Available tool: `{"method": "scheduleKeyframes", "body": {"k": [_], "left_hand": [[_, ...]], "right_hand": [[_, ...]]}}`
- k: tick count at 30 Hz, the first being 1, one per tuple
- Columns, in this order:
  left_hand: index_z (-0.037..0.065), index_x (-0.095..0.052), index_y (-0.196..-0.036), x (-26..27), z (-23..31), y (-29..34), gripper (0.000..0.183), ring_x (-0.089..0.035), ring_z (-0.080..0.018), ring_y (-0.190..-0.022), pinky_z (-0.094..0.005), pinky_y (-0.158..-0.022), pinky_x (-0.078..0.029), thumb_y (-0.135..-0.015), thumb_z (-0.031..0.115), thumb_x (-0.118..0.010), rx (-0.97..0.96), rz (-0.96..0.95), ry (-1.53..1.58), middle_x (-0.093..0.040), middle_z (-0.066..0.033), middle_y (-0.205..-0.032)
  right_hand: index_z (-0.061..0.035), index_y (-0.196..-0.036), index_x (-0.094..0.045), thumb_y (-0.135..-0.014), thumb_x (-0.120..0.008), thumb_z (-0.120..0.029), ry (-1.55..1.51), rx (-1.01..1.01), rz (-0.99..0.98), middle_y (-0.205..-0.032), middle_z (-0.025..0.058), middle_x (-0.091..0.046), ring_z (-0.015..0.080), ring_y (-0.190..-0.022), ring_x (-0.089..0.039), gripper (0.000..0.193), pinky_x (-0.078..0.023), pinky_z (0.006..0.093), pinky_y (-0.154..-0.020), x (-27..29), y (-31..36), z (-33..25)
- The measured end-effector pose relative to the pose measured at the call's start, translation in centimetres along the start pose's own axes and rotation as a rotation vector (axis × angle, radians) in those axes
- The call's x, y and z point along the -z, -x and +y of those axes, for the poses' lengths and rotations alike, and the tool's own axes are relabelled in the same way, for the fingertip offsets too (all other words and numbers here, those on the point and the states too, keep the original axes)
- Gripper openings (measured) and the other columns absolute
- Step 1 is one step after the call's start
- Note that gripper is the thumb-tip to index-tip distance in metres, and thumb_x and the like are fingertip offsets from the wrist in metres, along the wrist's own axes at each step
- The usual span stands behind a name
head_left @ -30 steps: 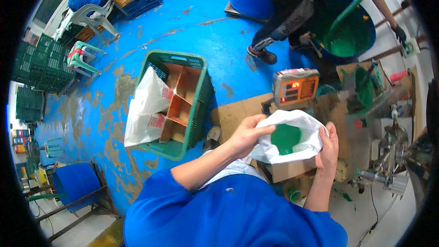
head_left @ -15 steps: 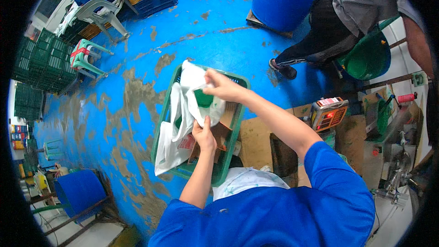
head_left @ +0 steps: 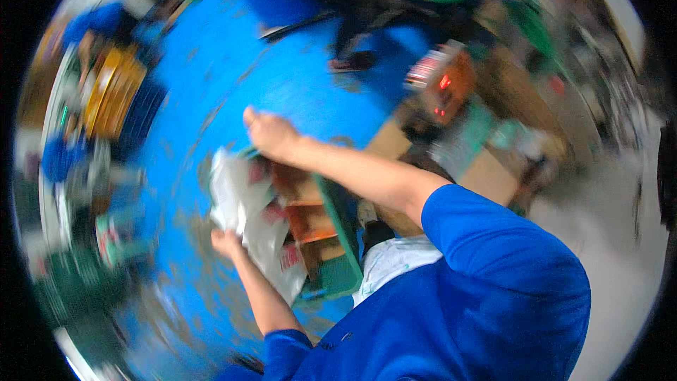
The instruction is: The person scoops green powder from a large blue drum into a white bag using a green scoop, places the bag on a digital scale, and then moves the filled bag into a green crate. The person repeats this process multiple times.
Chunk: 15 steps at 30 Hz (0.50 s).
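Observation:
A green plastic crate [head_left: 341,268] sits in front of me, with white plastic bags [head_left: 240,194] bunched along its left side. Beside them in the crate lies an open brown cardboard piece [head_left: 303,190]. My left hand [head_left: 227,243] is closed on the left edge of the white plastic. Over the crate's far end, my right hand [head_left: 273,137] is curled closed; whatever its fingers hold, if anything, is hidden and blurred. Some red print shows on the white plastic.
To the right, an orange weighing scale [head_left: 451,83] with a lit red display stands near cardboard [head_left: 486,173]. A co-worker's foot [head_left: 352,62] is beyond the crate on the blue floor [head_left: 211,63]. A yellow crate [head_left: 113,92] and green crates [head_left: 84,275] are at left.
My view has swung to the right and is blurred. My hands have moved apart, the right to the crate's far end, the left to the plastic's outer edge. The white plastic is spread longer.

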<state>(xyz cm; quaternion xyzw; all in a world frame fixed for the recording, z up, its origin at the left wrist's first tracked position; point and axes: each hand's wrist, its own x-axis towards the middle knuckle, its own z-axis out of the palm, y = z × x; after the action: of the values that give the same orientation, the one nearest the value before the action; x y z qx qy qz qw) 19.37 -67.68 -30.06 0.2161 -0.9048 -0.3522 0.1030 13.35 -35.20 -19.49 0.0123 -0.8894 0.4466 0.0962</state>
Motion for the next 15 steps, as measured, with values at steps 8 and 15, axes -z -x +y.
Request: {"method": "scheduleKeyframes", "body": {"k": [8, 15], "left_hand": [[0.003, -0.053, -0.101, -8.0, 13.0, 10.1, 0.031, -0.059, -0.0334, -0.079, -0.0425, -0.067, -0.049, -0.074, 0.016, -0.062, -0.412, -0.220, -0.173, -0.059, -0.0183, -0.093], [0.010, -0.048, -0.105, -15.8, 23.5, 35.2, 0.033, -0.048, -0.0201, -0.060, -0.0327, -0.044, -0.040, -0.076, 0.011, -0.063, -0.755, -1.040, -0.076, -0.051, -0.0085, -0.081]], "right_hand": [[-0.0056, -0.089, -0.056, -0.080, -0.059, -0.027, -0.220, -0.959, 0.675, -0.085, 0.0168, -0.060, 0.0298, -0.079, -0.059, 0.024, -0.045, 0.0442, -0.069, 18.3, 41.5, 12.8], [-0.0020, -0.115, -0.046, -0.082, -0.057, -0.033, 0.628, -2.006, 1.591, -0.110, 0.0195, -0.052, 0.0359, -0.100, -0.051, 0.047, -0.040, 0.0475, -0.085, 22.5, 83.3, 9.2]]}}
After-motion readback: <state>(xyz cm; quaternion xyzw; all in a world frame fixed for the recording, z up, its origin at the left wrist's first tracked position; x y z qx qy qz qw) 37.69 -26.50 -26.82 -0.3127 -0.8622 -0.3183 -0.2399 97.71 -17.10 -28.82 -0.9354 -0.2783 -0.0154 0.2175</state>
